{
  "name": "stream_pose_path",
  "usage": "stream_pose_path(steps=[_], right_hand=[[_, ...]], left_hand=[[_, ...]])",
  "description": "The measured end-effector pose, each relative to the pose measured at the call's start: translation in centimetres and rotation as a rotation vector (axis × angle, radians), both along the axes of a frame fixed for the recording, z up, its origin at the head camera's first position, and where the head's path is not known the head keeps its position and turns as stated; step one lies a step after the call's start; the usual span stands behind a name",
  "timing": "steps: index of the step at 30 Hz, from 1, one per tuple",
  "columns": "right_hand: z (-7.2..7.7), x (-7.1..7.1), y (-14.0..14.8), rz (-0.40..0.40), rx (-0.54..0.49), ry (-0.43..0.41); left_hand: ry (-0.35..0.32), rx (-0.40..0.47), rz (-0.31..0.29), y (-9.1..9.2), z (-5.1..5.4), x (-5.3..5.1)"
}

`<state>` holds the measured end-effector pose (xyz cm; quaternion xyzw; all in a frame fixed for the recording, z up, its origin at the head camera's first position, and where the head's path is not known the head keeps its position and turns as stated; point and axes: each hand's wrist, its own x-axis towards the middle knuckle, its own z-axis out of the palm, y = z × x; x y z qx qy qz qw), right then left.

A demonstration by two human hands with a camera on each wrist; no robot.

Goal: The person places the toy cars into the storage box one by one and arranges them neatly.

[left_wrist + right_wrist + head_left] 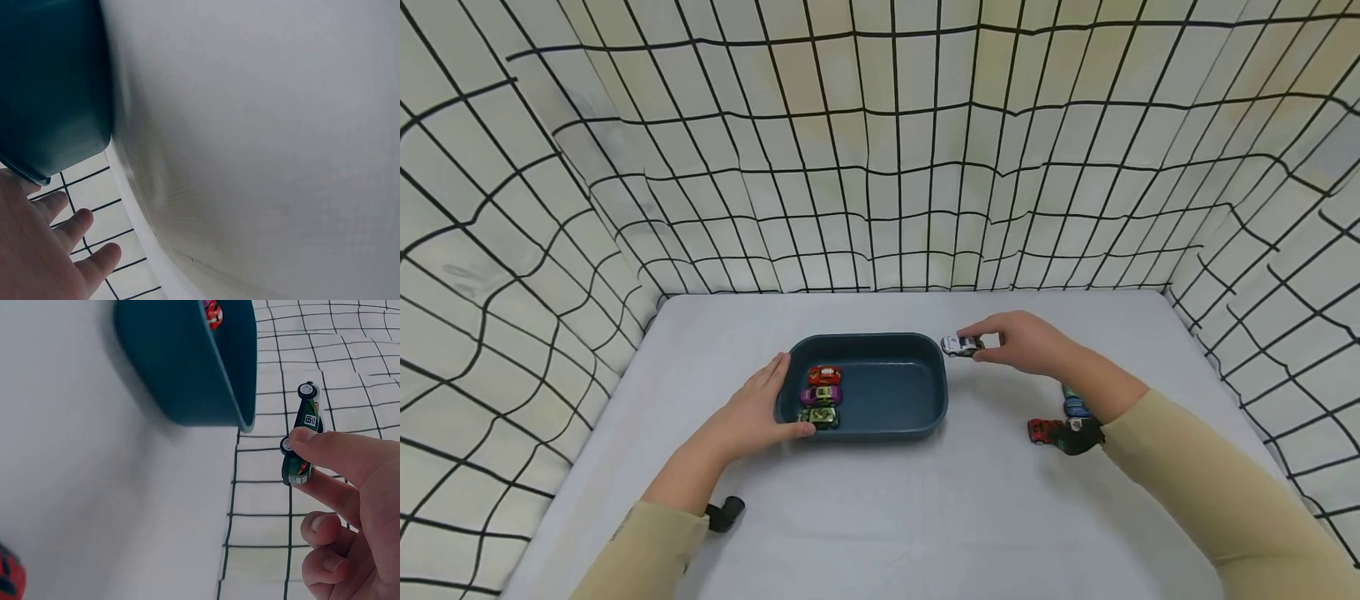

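Observation:
A dark teal tray stands on the table with a red toy car, a purple toy car and a green toy car lined up inside its left end. My left hand rests against that end, thumb along the front rim and fingers fairly straight near the back corner. Between thumb and forefinger, my right hand pinches a white and dark green toy car just outside the tray's right end. In the right wrist view, its other fingers curl loosely beneath.
Under the right forearm lie another red toy car and a blue toy car, partly hidden by the sleeve and a black wrist camera. A white cloth covers the table. Black netting over pale walls surrounds the back and sides.

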<state>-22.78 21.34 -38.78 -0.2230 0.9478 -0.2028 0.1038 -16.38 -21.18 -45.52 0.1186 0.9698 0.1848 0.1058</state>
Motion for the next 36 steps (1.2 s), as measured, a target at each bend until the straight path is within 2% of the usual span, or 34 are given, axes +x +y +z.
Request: stream_pose_path(steps=[6, 11, 18, 24, 36], right_hand=[[0.3, -0.7, -3.4, 0.047, -0.007, -0.028], [0.1, -1.2, -6.3, 0.077, 0.008, -0.046], [0.1, -1.2, -9.8, 0.117, 0.031, -0.058], [0.1, -1.1, -12.6, 0.153, 0.126, -0.062], [-2.6, -1.5, -15.9, 0.158, 0.289, -0.069]], left_hand=[[-0.007, 0.017, 0.015, -0.4, -0.6, 0.6], [-0.002, 0.027, 0.027, -0.3, -0.7, 0.9], [0.001, 0.026, 0.023, -0.4, -0.8, 0.6], [0.001, 0.027, 0.013, -0.4, -0.7, 0.2], [-0.009, 0.04, 0.007, -0.2, -0.3, -0.3]])
